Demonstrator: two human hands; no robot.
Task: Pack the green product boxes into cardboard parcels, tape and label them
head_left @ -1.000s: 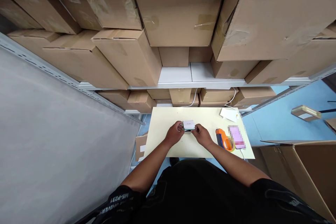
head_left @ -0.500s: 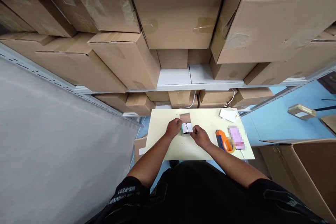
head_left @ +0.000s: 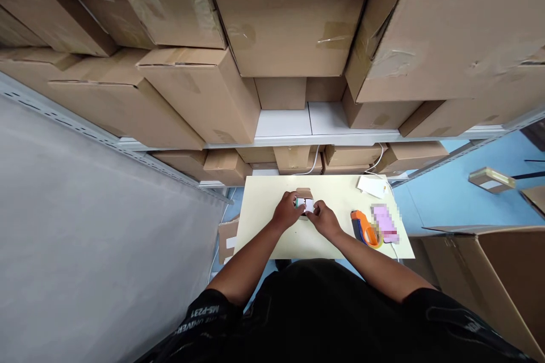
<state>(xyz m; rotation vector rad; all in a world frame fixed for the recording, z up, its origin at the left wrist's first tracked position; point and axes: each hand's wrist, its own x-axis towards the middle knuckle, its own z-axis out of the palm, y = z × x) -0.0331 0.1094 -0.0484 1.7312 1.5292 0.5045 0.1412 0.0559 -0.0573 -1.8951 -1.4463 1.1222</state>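
White-topped box (head_left: 309,203) between 2 hands (head_left: 288,211) on cream table (head_left: 259,212)

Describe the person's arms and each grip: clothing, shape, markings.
The left grip and right grip are ungloved, with bare fingers. The forearms are bare too, below short black sleeves. The left sleeve carries pale lettering, upside down here, including "MS-P231"; the right sleeve has an outlined shape and a pale mark too blurred to read.
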